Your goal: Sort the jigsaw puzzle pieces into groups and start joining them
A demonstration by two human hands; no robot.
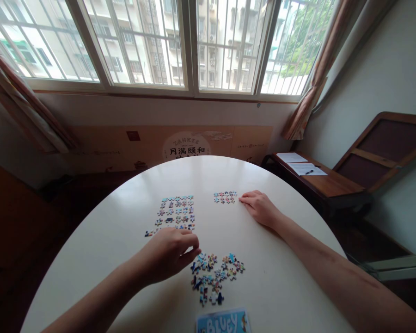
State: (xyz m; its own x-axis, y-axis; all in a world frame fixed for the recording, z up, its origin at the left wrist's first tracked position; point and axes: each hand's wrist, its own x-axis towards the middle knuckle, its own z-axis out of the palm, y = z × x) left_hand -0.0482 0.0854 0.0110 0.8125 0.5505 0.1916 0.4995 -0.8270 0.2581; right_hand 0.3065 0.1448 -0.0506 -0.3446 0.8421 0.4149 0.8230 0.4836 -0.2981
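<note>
Jigsaw pieces [208,279] lie loose around 5 o'clock on the round white surface [277,286], with 12 towards the window: small, knobbed, printed in blues, yellows, pinks and near-black, some overlapping. More pieces stand in separate ranks, five rows [178,211] at 11 o'clock, the top one mostly pale blue, and a two-row block [223,200] at 1 o'clock. Below the loose heap, towards 6, a light-blue card or box [223,322] reads "BLUEY" in pale capitals, its lower part out of frame. At 12 o'clock, a tan panel [149,143] shows "ZANKEE" over "月满颐和"; the line beneath is cut off by the surface. Papers [307,169] at 2 o'clock carry print too small to read.

The left hand [176,249] is curled beside the heap; I cannot tell whether it pinches a piece. The right hand [260,208] reaches palm-down just right of the block, fingers together; anything beneath its fingertips is hidden.
</note>
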